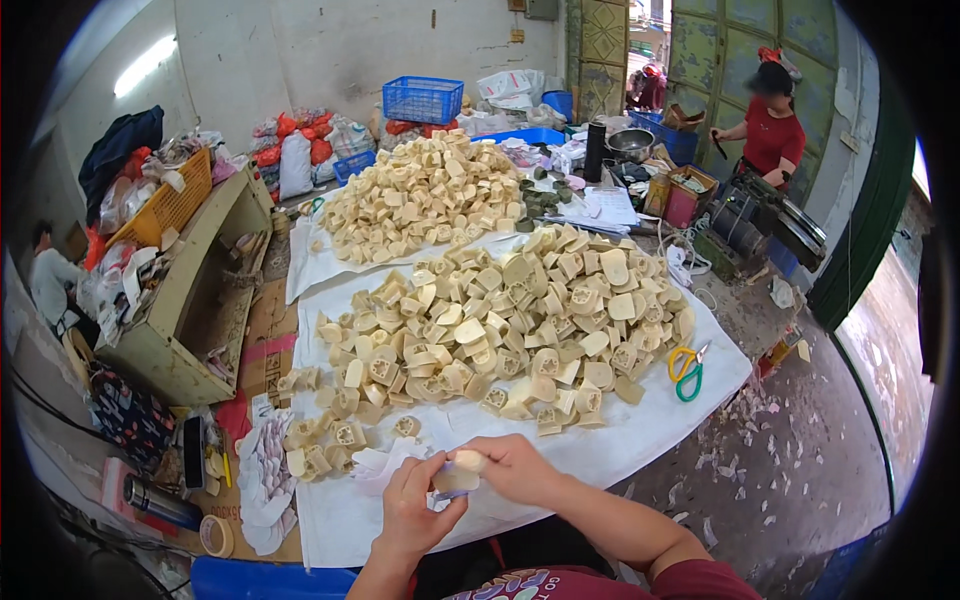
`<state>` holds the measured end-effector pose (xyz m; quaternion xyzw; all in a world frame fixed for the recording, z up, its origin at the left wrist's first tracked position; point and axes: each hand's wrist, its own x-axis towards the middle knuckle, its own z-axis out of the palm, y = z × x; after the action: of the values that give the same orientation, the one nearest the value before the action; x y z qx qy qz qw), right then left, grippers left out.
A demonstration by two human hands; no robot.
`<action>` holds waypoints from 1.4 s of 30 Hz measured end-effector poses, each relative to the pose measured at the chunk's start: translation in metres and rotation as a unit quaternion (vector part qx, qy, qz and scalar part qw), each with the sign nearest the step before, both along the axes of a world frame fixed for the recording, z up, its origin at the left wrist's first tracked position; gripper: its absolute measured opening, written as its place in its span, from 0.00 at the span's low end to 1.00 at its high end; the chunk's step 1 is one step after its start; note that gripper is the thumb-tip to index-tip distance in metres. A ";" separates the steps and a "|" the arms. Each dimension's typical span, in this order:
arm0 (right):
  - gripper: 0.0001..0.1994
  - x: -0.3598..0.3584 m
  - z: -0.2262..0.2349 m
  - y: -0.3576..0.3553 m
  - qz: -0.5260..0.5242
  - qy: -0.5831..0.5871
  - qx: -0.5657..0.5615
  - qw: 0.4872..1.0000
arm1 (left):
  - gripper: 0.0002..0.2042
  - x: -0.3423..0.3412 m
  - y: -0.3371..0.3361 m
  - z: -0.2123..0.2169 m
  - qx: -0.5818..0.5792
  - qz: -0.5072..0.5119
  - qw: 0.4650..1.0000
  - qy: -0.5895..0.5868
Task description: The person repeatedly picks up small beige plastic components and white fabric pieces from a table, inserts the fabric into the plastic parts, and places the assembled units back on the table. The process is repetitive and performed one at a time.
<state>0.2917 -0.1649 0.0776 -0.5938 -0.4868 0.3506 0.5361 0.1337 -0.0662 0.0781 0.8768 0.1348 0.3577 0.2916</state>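
Observation:
At the table's near edge, a small cream moulded piece (455, 478) with a rounded end is held between my two hands. My left hand (408, 505) grips it from the left, with thumb and fingers closed at its side. My right hand (518, 468) pinches it from the right near the top. A thin purplish edge shows beneath the piece; what it is I cannot make out. Just beyond my hands spreads a big heap of similar cream pieces (500, 320), many with hollow, ribbed undersides. Crumpled white paper scraps (385, 465) lie beside my left hand.
Scissors (687, 372) with yellow and green handles lie at the table's right. A second cream heap (420, 195) stands farther back. On the left are layered paper strips (268, 490), a tape roll (216, 536) and a flask (160, 502). A person in red (775, 135) stands by a machine (750, 225).

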 end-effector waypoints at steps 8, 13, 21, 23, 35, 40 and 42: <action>0.15 -0.007 0.006 0.014 -0.034 0.012 -0.002 0.999 | 0.24 0.015 -0.013 0.005 -0.082 0.099 0.992 -0.010; 0.15 -0.005 0.000 0.012 -0.064 0.129 0.023 0.989 | 0.21 0.028 -0.017 0.004 -0.070 0.126 0.988 -0.056; 0.19 -0.006 0.005 0.018 -0.052 0.271 0.029 0.961 | 0.21 0.032 -0.015 0.011 -0.139 0.158 0.977 -0.026; 0.19 -0.009 0.001 0.019 -0.082 0.194 0.036 0.977 | 0.22 0.033 -0.016 0.009 -0.083 0.160 0.983 -0.018; 0.15 -0.014 0.010 0.023 -0.045 0.030 0.040 0.998 | 0.23 0.027 -0.002 0.006 -0.118 0.181 0.976 0.018; 0.17 -0.008 0.018 0.016 0.007 -0.071 0.031 0.997 | 0.18 0.010 0.014 0.011 -0.230 0.013 0.973 -0.019; 0.17 -0.005 0.023 0.014 0.012 -0.134 0.056 0.989 | 0.17 0.007 0.019 0.010 -0.278 -0.050 0.957 -0.067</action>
<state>0.2865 -0.1507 0.1005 -0.5990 -0.5800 0.2465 0.4941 0.1410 -0.0470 0.0878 0.7408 0.1647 0.3489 0.5499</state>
